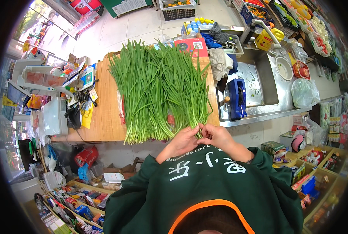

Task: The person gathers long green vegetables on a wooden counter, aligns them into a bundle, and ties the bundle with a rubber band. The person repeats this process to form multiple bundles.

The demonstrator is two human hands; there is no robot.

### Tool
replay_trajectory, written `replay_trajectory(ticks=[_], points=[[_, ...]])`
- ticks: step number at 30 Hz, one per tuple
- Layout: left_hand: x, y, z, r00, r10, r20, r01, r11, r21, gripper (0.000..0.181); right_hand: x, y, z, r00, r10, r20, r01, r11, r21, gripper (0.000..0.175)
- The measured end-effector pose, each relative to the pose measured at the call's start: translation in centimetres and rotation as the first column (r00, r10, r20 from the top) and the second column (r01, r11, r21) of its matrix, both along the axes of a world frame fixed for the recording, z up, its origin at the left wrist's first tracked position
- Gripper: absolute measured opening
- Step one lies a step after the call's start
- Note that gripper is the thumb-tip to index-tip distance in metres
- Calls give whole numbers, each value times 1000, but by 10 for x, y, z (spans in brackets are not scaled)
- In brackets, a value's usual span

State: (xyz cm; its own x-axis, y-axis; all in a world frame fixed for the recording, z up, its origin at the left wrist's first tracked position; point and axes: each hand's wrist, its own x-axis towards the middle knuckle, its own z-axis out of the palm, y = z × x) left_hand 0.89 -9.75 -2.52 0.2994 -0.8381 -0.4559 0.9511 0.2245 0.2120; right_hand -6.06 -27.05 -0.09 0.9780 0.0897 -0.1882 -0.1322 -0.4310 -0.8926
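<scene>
A broad heap of long green leafy stalks, seemingly garlic chives (153, 87), covers the middle of a wooden counter (108, 117). Their pale cut ends point toward me and the leaf tips point away. At the heap's near right corner, my left hand (182, 142) closes around the stem ends of one bunch of chives (194, 117). Against the same stems, my right hand (219, 139) has its thumb and fingers pinched together. Both hands meet at the front edge of the counter, and the fingers partly hide the stem ends.
Right of the counter is a steel sink (270, 79); a blue tape dispenser (237, 99) stands on its near rim. Crumpled cloths (220, 63) lie between them. A white scale (55, 114) and cluttered small items stand left. Goods drawers (74, 201) flank me.
</scene>
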Motion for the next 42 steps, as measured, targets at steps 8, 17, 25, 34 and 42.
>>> replay_trajectory(ticks=[8,17,25,34,42], points=[[26,20,49,965,13,260,-67,978,197,24,2,-39,-7,949,-308,-61,310,950,30,17],[69,23,105,718,56,693,-318,913,256,26,4,-52,-47,903,-384,-193,404,911,79,17],[40,18,13,835,-249,492,-207,685,698,25,2,-39,-56,909,-335,-246,358,932,54,15],[32,27,-3,347,-740,576,-306,491,816,23,25,-17,-49,961,-274,28,275,946,-174,19],[27,15,55,-163,-869,467,-627,457,631,29,23,-19,-33,942,-253,219,298,932,-207,14]])
